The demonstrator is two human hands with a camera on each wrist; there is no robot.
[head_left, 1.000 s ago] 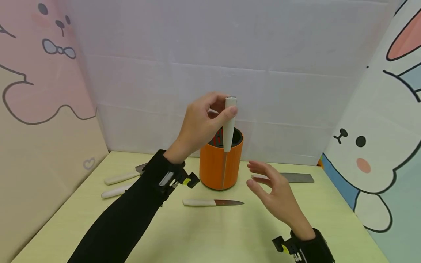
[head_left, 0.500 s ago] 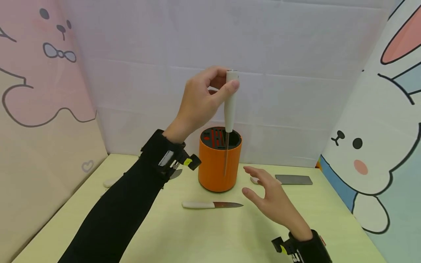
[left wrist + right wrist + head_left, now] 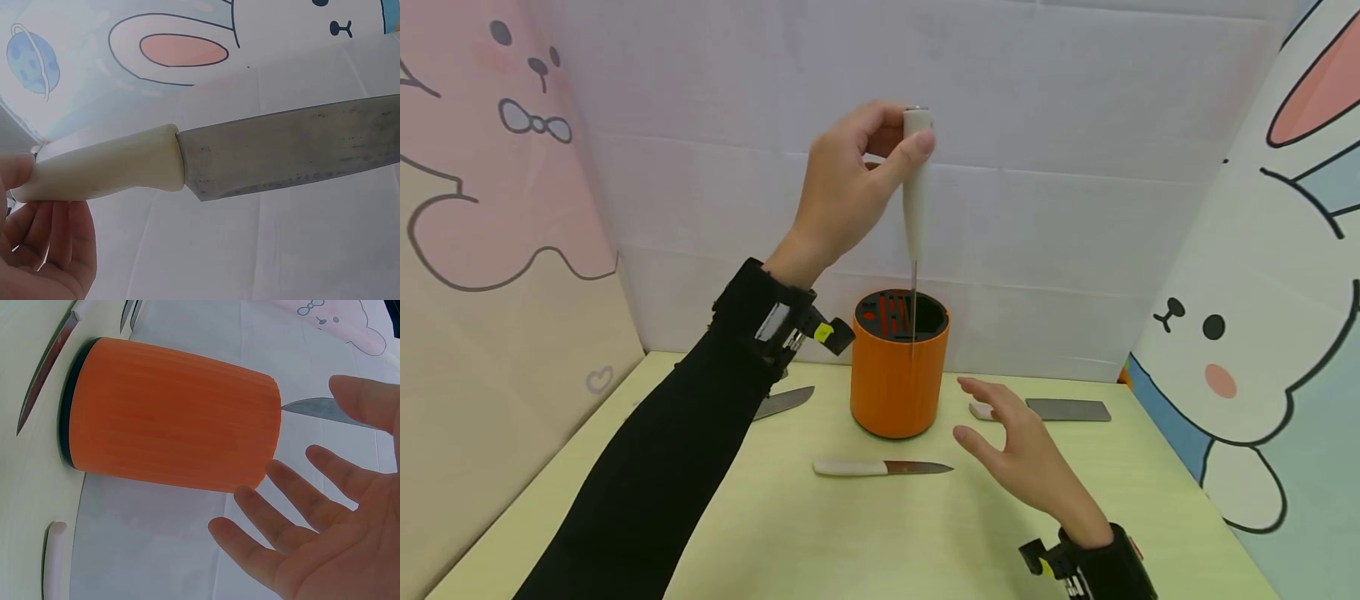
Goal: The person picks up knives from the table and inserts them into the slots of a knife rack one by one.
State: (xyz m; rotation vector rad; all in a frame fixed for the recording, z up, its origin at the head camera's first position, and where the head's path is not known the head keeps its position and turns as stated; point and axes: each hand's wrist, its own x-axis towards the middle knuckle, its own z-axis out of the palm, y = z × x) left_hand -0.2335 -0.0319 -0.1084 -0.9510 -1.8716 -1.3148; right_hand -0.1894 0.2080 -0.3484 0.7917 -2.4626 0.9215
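Note:
My left hand point(image 3: 842, 183) grips the white handle of a kitchen knife point(image 3: 916, 187) near its butt, thumb on one side and fingers on the other. The knife hangs point down above an orange round knife block point(image 3: 897, 387). Its broad grey blade point(image 3: 287, 147) fills the right of the left wrist view. In the right wrist view the blade's tip shows right at the block's top rim. My right hand point(image 3: 1018, 450) hovers right of the block, palm toward it, fingers spread and holding nothing.
A small knife with a reddish-brown blade point(image 3: 917, 467) lies before the block. At the right, a cleaver point(image 3: 1067, 409) lies partly behind my right hand. Another knife's blade point(image 3: 785, 402) shows beside my left forearm, which hides its handle. A white wall sheet stands behind.
My left hand has risen with the knife, then drifted slightly left, bringing the blade up from in front of the block in the head view. My right hand has barely moved.

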